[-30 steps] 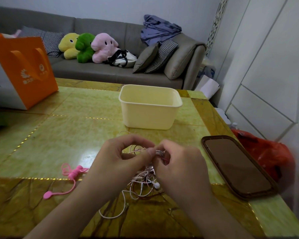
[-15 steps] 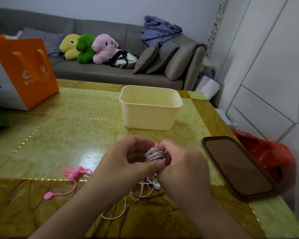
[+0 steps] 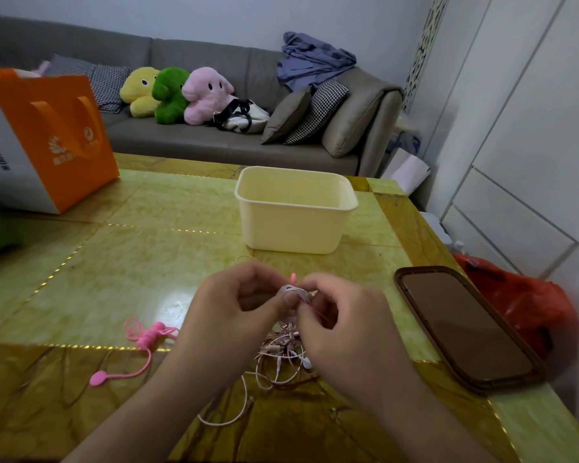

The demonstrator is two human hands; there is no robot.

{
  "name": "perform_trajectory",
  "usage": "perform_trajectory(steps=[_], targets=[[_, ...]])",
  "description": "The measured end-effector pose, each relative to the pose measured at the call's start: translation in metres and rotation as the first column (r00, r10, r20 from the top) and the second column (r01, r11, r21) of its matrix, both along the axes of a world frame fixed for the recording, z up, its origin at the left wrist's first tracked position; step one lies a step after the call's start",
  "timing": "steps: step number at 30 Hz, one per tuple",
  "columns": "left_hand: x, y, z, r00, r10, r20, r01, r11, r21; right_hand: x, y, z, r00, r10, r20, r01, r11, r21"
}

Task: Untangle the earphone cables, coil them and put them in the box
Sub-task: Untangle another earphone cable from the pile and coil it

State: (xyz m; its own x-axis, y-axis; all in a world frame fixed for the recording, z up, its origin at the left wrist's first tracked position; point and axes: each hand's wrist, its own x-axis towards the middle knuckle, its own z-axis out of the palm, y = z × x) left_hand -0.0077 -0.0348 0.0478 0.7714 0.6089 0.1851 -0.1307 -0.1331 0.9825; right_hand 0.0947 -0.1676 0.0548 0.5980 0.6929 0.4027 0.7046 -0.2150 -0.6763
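My left hand (image 3: 234, 305) and my right hand (image 3: 345, 322) meet above the table and pinch a small white coiled earphone cable (image 3: 296, 291) between their fingertips. A pink tie tip (image 3: 293, 277) sticks up from the coil. A thin pink strand runs through my right fingers. Under the hands lies a tangle of white and pinkish earphone cables (image 3: 281, 359) on the table. The cream plastic box (image 3: 295, 208) stands open and empty beyond the hands.
A pink silicone cable tie (image 3: 141, 342) lies left of the tangle. A brown lid (image 3: 465, 325) lies at the right table edge, above a red bag (image 3: 528, 305) on the floor. An orange paper bag (image 3: 44, 138) stands far left. A sofa (image 3: 214, 142) runs behind.
The loose cable between my fingers has been gathered into a tight small coil, and a pink tie tip now shows above it. Both hands stay in the same spot.
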Motion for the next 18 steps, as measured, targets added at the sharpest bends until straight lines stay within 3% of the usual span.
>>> perform_trajectory(steps=[5, 11, 18], targets=[[-0.001, 0.003, 0.0, 1.0, 0.028, -0.004, -0.029, 0.997, -0.069, 0.003, -0.001, 0.0, 0.998, 0.041, -0.038, -0.044, 0.997, -0.061], [-0.001, 0.0, 0.002, 0.997, 0.062, -0.056, -0.064, 0.997, -0.04, 0.005, -0.005, 0.007, 0.996, 0.077, -0.052, -0.085, 0.981, -0.176], [-0.001, -0.003, 0.004, 0.997, 0.034, -0.068, -0.037, 0.998, -0.054, 0.016, -0.011, 0.018, 0.999, -0.001, -0.035, -0.002, 0.998, -0.068]])
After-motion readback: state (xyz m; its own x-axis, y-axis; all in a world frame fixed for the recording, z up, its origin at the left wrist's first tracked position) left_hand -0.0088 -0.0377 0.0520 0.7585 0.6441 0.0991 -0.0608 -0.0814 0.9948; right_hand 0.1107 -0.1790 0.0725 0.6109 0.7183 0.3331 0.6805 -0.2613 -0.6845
